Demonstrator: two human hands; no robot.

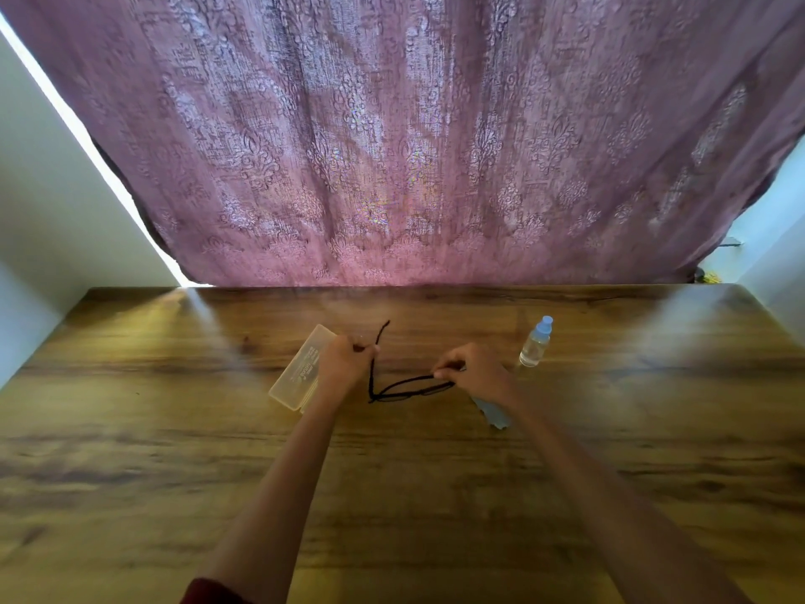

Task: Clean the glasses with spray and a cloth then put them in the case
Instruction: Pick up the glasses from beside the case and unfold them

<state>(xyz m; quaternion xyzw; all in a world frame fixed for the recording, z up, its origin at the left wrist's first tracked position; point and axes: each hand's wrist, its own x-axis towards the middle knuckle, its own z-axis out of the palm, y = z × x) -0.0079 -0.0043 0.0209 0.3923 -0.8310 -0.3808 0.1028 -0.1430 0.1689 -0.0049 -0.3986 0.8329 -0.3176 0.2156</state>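
Glasses [409,388] hung just over the desk [174,451], between case [296,377] on the left and bottle [536,342] on the right. Your left grip [348,355] pinched an open arm and your right grip [468,368] pinched the frame's other end, likely to keep your fingers off the lenses.

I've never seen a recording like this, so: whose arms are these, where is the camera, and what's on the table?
No machine here: a person wears one camera on the head, looking down at their own bare arms. The left hand and right hand each pinch the black-framed glasses over the wooden table. On it: a translucent yellowish plastic case at left, a small clear spray bottle with pale blue cap at right, and a pale blue cloth partly hidden by the right wrist. A mauve patterned curtain hangs behind.
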